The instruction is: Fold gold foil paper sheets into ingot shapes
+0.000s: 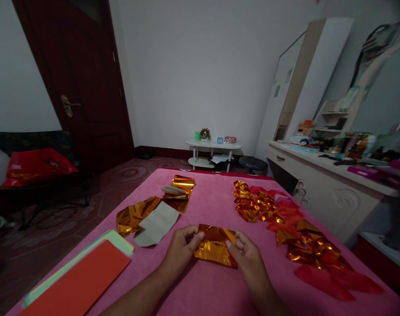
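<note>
My left hand point(182, 245) and right hand point(248, 254) cover both side edges of the gold foil point(215, 252), so I can't see its folds there. Left of the left hand, the orange sheet point(78, 283) runs off the bottom edge. Far beyond the right hand, the dresser clutter point(351, 147) is blurred.

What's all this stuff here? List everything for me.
gold foil sheet: one, gold, between both hands
folded foil pieces: many, gold and red, along the table's right side
loose foil sheets: a few, gold, left of centre
paper sheet: one, grey, beside the loose foil
paper stack: one, orange-red on top, near left corner
table cover: one, pink, over the table
door: one, dark red, back left
cushion: one, red, chair at left
side table: one, white, far wall
left hand: one, pinching the sheet's left edge
right hand: one, pinching its right edge
</note>
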`<control>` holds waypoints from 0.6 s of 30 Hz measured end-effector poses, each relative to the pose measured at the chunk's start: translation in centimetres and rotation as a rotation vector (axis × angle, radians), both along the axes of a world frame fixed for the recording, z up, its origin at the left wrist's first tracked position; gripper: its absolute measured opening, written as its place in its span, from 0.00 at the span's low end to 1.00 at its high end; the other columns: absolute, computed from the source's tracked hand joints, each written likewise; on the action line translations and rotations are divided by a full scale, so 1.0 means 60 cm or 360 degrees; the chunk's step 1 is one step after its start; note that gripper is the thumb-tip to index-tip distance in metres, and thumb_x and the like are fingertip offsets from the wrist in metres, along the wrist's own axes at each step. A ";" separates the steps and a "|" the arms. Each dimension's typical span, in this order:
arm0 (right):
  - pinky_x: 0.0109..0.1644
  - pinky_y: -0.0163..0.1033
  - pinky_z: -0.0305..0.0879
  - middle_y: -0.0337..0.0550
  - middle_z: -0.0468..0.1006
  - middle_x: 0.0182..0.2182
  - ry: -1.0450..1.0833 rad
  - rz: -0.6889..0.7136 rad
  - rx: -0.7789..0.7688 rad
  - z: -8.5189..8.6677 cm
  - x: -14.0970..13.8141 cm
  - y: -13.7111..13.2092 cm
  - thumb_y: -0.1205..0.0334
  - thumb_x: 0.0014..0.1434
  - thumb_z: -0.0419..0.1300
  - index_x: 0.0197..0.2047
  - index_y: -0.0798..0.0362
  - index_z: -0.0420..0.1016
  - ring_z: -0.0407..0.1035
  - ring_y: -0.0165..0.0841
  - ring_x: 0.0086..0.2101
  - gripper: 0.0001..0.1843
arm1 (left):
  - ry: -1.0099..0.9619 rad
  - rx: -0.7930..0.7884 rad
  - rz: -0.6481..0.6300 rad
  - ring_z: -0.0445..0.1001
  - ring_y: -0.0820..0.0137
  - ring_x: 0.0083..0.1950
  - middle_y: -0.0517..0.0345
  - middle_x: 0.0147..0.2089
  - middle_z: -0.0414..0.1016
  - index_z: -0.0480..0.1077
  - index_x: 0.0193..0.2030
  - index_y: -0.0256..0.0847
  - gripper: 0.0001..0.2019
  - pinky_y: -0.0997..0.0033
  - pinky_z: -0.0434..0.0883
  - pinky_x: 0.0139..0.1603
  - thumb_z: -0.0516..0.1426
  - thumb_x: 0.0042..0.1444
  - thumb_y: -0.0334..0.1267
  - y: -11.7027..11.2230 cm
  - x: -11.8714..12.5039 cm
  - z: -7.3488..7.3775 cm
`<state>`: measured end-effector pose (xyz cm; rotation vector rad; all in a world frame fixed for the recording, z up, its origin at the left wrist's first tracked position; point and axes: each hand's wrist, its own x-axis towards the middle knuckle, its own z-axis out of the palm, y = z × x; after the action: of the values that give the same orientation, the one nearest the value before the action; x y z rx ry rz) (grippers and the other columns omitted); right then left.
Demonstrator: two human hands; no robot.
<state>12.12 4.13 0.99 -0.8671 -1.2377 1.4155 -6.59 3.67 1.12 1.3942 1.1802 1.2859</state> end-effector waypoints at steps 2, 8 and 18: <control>0.44 0.46 0.70 0.50 0.78 0.43 0.0000 -0.0029 -0.0005 0.000 0.000 0.000 0.50 0.53 0.62 0.47 0.53 0.68 0.74 0.42 0.41 0.22 | 0.0002 -0.0002 0.0000 0.58 0.76 0.25 0.62 0.22 0.60 0.64 0.23 0.35 0.17 0.77 0.55 0.27 0.57 0.53 0.47 0.000 0.000 0.001; 0.41 0.46 0.72 0.48 0.79 0.37 -0.0022 -0.0243 0.0007 -0.004 0.003 0.004 0.52 0.50 0.65 0.52 0.52 0.63 0.75 0.42 0.38 0.29 | 0.0016 -0.0005 0.0030 0.55 0.78 0.23 0.65 0.20 0.57 0.62 0.22 0.36 0.17 0.77 0.52 0.25 0.58 0.50 0.46 0.001 0.000 -0.004; 0.43 0.46 0.72 0.53 0.77 0.44 -0.0032 -0.0331 0.0028 -0.008 0.005 0.009 0.53 0.46 0.67 0.49 0.52 0.68 0.75 0.43 0.40 0.27 | -0.0045 -0.0059 0.0064 0.62 0.74 0.24 0.60 0.22 0.65 0.70 0.24 0.35 0.17 0.76 0.58 0.25 0.62 0.44 0.49 -0.001 0.002 -0.008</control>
<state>12.42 4.67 0.52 -0.9705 -1.1381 1.2309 -6.48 3.60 0.67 1.3274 1.2127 1.3011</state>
